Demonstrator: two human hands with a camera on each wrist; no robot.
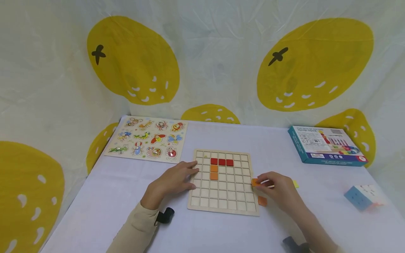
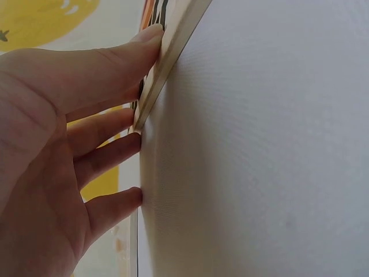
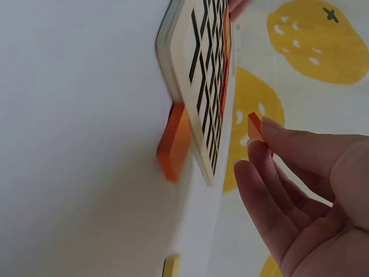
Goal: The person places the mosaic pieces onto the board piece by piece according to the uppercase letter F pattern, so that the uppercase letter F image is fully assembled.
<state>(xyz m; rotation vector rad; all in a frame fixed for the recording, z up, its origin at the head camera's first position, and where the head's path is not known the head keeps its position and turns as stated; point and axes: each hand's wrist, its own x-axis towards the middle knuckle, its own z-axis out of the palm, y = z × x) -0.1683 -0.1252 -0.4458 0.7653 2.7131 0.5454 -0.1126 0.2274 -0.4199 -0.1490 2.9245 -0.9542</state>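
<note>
A wooden grid board (image 1: pixel 231 209) lies mid-table, with several red tiles (image 1: pixel 222 162) in a row and two orange tiles (image 1: pixel 214 172) below the leftmost one. My left hand (image 1: pixel 175 178) rests on the board's left edge, fingers spread; in the left wrist view its thumb touches the rim. Between thumb and fingers, my right hand (image 1: pixel 277 188) pinches an orange tile (image 3: pixel 255 128) just off the board's right side. Another orange tile (image 1: pixel 262 201) lies on the cloth beside the board. A yellow tile (image 1: pixel 295 184) shows partly behind the right hand.
An insect picture puzzle (image 1: pixel 147 139) lies at the back left. At the back right is a teal-edged box (image 1: pixel 327 146), and nearer on the right a puzzle cube (image 1: pixel 364 196). A curtain printed with yellow fruit (image 1: pixel 133 59) closes off the far side.
</note>
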